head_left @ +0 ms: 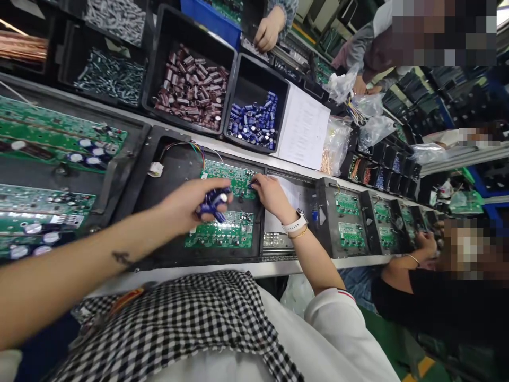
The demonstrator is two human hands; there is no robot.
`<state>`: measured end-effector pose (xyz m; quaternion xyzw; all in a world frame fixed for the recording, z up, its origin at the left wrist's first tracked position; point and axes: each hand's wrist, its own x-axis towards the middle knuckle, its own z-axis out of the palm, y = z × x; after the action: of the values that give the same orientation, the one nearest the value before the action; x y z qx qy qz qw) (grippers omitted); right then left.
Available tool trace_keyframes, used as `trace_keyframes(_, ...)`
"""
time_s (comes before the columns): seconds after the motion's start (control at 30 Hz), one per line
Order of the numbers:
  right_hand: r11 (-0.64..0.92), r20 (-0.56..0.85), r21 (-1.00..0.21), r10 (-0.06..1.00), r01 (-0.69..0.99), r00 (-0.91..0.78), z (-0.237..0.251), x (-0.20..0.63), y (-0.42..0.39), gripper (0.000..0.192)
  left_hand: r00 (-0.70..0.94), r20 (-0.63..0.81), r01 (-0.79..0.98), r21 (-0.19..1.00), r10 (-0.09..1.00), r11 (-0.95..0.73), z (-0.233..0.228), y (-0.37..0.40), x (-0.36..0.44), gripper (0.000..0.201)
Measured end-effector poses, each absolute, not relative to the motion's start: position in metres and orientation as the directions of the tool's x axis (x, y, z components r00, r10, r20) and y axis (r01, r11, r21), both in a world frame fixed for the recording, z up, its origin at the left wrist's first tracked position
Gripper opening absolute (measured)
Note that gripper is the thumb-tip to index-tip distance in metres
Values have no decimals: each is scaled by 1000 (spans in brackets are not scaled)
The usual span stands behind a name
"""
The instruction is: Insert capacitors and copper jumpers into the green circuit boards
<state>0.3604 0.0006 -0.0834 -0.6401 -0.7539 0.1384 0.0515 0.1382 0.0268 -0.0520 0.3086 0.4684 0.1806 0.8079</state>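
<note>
A handful of blue capacitors (212,204) is held bunched in the left hand (191,204), above the black carrier tray (167,175) on the conveyor line. The fingers are curled closed around the parts; several cylinders protrude between them.

Two green circuit boards are seated in the tray. The upper board (230,178) is being touched at its right edge by the right hand (270,193), whose fingertips are pinched together on the board surface; whether a capacitor is held between them cannot be told, as the tips hide the spot. The lower board (222,231) lies just beneath the left hand and is not touched.

Progress is judged as partial: dark components are seen on both boards, but blue cylinders fitted to them cannot be made out, and a full handful remains to be placed. Insertion on the upper board appears to be in hand, with the lower board left.

Beyond the tray, a black bin of blue capacitors (254,122) and a bin of brown capacitors (191,90) are stationed. To the right, further trays with boards (345,220) are lined up, and another person's hand (425,241) is at work there.
</note>
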Motion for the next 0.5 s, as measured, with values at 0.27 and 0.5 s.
trace_keyframes(0.27,300,-71,-164,947,940,-315,-84,364,2,20,564,-664,-186,478,492,858,-71,-21,166,16)
trace_keyframes(0.5,422,-65,-60,903,905,-425,-75,363,6,23,494,-718,-261,415,490,872,-70,-15,167,12)
